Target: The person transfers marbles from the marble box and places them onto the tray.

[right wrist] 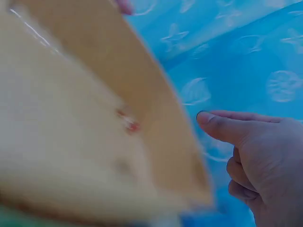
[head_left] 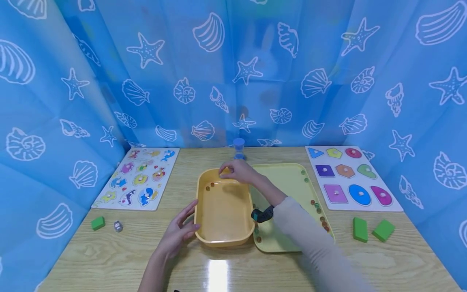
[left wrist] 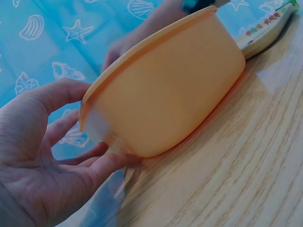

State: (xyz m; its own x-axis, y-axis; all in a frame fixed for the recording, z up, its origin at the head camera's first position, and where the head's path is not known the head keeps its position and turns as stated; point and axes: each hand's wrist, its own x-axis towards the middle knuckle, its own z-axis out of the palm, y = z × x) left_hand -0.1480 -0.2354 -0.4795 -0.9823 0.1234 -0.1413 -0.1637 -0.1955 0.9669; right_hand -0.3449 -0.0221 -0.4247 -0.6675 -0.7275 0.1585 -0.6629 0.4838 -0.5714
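Observation:
An orange plastic basin [head_left: 224,215] stands in the middle of the table, with two small brown beads [head_left: 210,186] near its far left corner. On the basin's left side, my left hand [head_left: 178,229] touches the rim and outer wall with spread, loosely bent fingers. My right hand [head_left: 238,170] is over the basin's far rim, thumb and index finger pinched together. A small brownish bead [right wrist: 205,118] seems to be at their tips, mostly hidden by the fingers. Right of the basin, a pale yellow tray [head_left: 288,239] holds several brown and green beads [head_left: 315,206] along its edges.
A blue hourglass-shaped cup [head_left: 238,148] stands behind the basin. An animal puzzle board [head_left: 135,178] lies left, a shape puzzle board [head_left: 354,178] right. Green blocks [head_left: 360,230] and a small silvery figure [head_left: 118,226] are on the table [head_left: 120,263]. A blue curtain [head_left: 226,81] hangs behind.

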